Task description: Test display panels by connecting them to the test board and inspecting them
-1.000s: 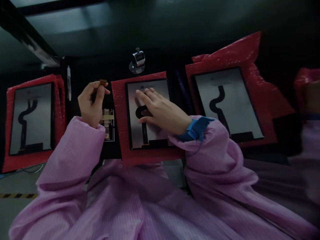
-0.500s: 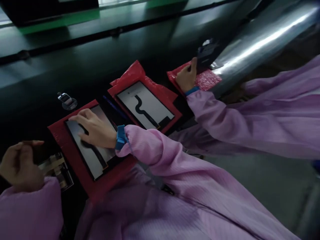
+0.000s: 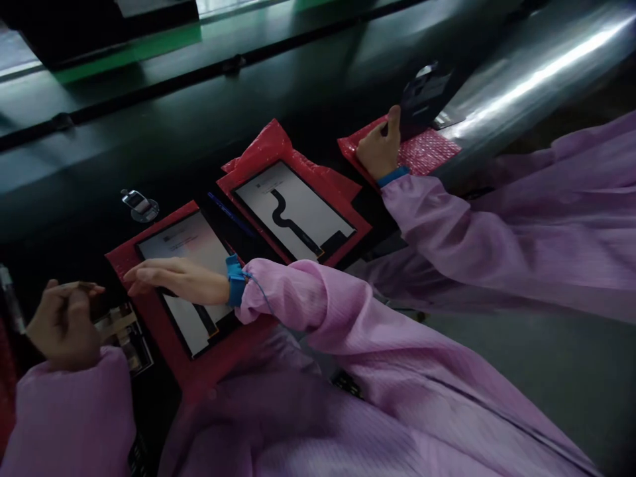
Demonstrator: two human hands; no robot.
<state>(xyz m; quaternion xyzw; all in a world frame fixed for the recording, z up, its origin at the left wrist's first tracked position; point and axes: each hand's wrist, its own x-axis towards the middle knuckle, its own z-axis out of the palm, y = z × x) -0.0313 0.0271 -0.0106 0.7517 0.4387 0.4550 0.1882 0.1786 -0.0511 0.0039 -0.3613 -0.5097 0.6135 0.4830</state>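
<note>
On the left, my left hand (image 3: 69,324) is closed, thumb against the fingers, pinching a small thin brownish strip (image 3: 83,285). My right hand (image 3: 181,278), a blue wrist strap (image 3: 236,279) at its cuff, reaches left over a display panel (image 3: 191,242), fingers stretched out and nothing visible in them. That panel has a pale back with a black flex cable (image 3: 205,318), partly hidden by the hand. Under it lies a red bag (image 3: 173,371). Between my hands, near the left wrist, sits a flat part with tan strips (image 3: 124,331).
A second display panel (image 3: 318,212) with a curved black cable lies on another red bag (image 3: 268,142). A co-worker's hand (image 3: 380,146) holds a dark panel (image 3: 424,99) over red bubble wrap (image 3: 432,152). A small clear-based metal item (image 3: 142,204) and a blue pen-like stick (image 3: 231,213) lie nearby.
My right hand has shifted down and left from the panel's middle toward its left edge, its fingers straighter. My left hand still pinches the strip. The view has shifted slightly.
</note>
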